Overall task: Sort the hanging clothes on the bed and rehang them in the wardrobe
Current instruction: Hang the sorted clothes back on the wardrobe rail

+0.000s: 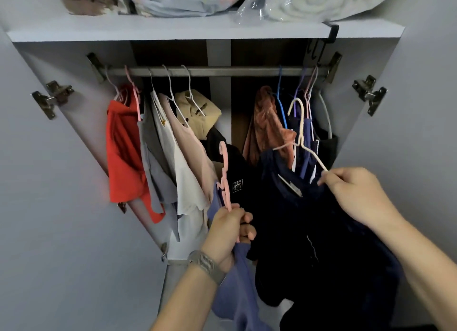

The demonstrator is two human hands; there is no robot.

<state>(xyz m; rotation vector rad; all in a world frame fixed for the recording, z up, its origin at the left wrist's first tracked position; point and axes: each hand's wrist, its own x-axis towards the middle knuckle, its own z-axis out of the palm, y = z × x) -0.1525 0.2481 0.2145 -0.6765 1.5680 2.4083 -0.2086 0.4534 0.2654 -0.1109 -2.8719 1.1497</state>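
Observation:
I face the open wardrobe. My left hand [228, 231] grips a pink hanger [224, 172] with a blue-purple garment [235, 288] hanging from it, low in the middle. My right hand [356, 192] pinches the arm of a cream hanger [300, 130] that carries a dark navy garment [309, 231]. Both hangers are held below the metal rail [222, 71], their hooks off it. On the rail hang a red top [123, 157], grey, white and pink tops and a tan shirt [197, 108] on the left, and a rust garment [267, 130] and dark clothes on the right.
The shelf [197, 31] above the rail holds folded bedding and a plastic-wrapped blanket [321, 1]. Both wardrobe doors stand open, with hinges [52, 98] on the left and hinges [369, 93] on the right. A gap on the rail lies between the tan shirt and the rust garment.

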